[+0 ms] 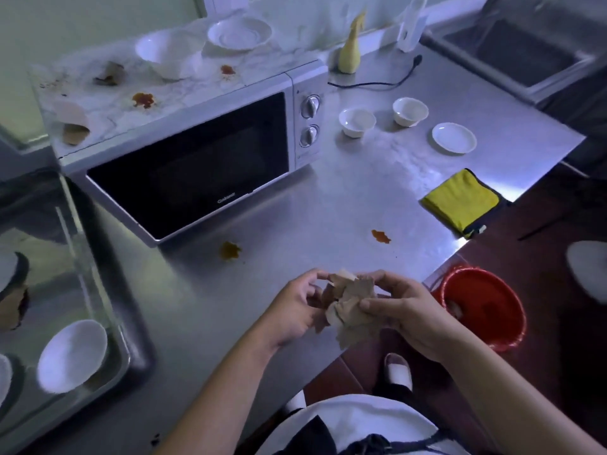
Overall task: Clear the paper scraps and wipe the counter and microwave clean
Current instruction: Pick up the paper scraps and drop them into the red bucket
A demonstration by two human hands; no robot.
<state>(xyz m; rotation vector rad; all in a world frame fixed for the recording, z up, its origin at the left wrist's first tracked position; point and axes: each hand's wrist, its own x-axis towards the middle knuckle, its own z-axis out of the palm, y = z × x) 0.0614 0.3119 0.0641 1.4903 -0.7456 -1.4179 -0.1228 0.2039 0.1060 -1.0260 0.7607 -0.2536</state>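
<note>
Brown paper scraps (349, 310) bunched between both hands (353, 305).

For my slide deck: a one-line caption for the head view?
Both hands bunch brown paper scraps over a stained steel counter.

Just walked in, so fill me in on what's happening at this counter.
A person is bunching crumpled brown paper scraps between the left hand and right hand, beside a red plastic bucket on the floor. The steel counter has orange stains, and the white microwave top is stained with scraps on it. The folded yellow cloth lies untouched.
</note>
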